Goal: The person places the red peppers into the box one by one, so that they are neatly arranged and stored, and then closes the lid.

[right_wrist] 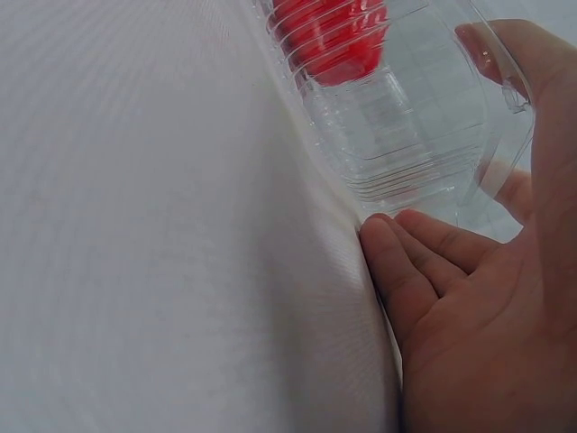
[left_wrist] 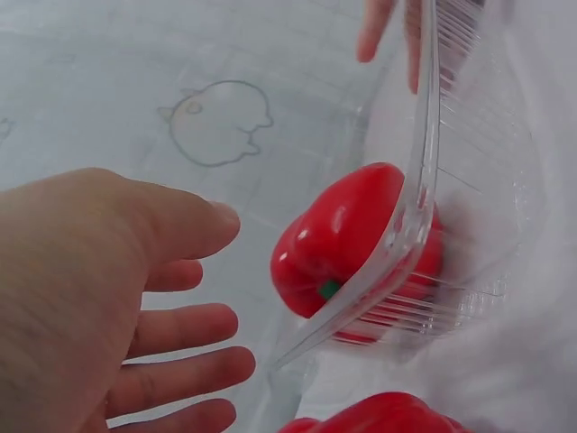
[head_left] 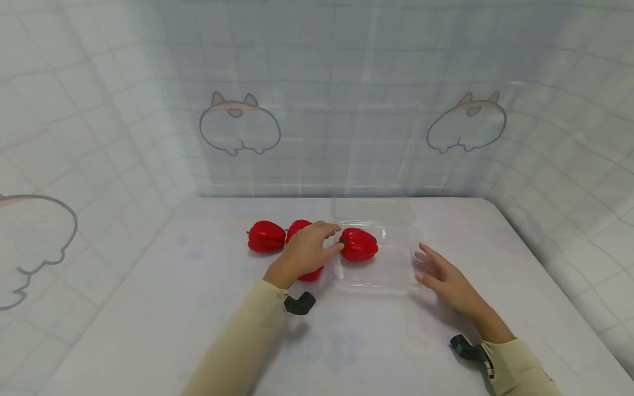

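A red bell pepper (head_left: 359,245) lies in the left part of a clear plastic clamshell box (head_left: 391,269). My left hand (head_left: 308,247) hovers by the box's left edge, fingers spread. In the left wrist view, a gap separates the left hand (left_wrist: 99,298) from the pepper (left_wrist: 338,239) in the box. At the box's right wall, my right hand (head_left: 446,278) has its fingers and thumb apart. Seen from the right wrist, the right hand (right_wrist: 478,298) has its fingers close against the clear wall (right_wrist: 424,171); firm contact is hard to tell.
Left of the box lie more red peppers: one at the far left (head_left: 266,237), one partly behind the left hand (head_left: 297,226), and one partly under it (head_left: 311,274). The box's clear lid (head_left: 369,210) lies folded back. White sheeting (head_left: 317,137) surrounds the white table (head_left: 208,308).
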A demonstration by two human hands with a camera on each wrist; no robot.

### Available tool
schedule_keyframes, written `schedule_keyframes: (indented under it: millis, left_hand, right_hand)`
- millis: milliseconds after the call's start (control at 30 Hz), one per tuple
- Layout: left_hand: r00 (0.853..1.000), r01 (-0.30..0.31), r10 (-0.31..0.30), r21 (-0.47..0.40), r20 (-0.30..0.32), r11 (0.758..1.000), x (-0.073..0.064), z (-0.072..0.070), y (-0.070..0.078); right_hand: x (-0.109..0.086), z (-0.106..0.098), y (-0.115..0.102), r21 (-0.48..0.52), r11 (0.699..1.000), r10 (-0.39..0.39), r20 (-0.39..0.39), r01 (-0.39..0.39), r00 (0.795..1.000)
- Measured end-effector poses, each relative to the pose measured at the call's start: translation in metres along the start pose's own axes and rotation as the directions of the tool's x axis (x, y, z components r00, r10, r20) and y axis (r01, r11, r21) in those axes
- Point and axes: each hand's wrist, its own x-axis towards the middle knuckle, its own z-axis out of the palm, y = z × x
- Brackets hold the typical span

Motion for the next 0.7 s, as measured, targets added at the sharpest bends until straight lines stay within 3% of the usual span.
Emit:
schedule_keyframes:
  millis: [167, 267, 367, 533, 700]
  left_hand:
    - [0.996, -0.026, 0.024, -0.026, -0.084, 0.999, -0.010, -0.001, -0.007]
    - [0.993, -0.063, 0.048, -0.139, -0.108, 0.988, -0.015, -0.003, -0.017]
    - [0.989, -0.097, 0.062, -0.268, -0.136, 0.959, -0.020, -0.006, -0.030]
    - [0.984, -0.075, 0.006, -0.385, -0.178, 0.920, -0.030, -0.014, -0.048]
    - [0.985, -0.031, -0.048, -0.437, -0.169, 0.899, -0.040, -0.018, -0.065]
  right_hand:
    - [-0.002, 0.000, 0.000, 0.017, 1.000, 0.007, 0.006, -0.007, 1.000]
    - [-0.002, 0.000, 0.001, 0.028, 1.000, 0.005, 0.004, -0.005, 1.000]
    - [-0.003, 0.001, 0.002, 0.034, 0.999, 0.002, 0.004, -0.002, 1.000]
    - [-0.003, 0.001, 0.002, 0.027, 1.000, 0.002, 0.003, -0.002, 1.000]
    - [-0.002, 0.000, 0.002, 0.010, 1.000, 0.006, -0.002, -0.006, 1.000]
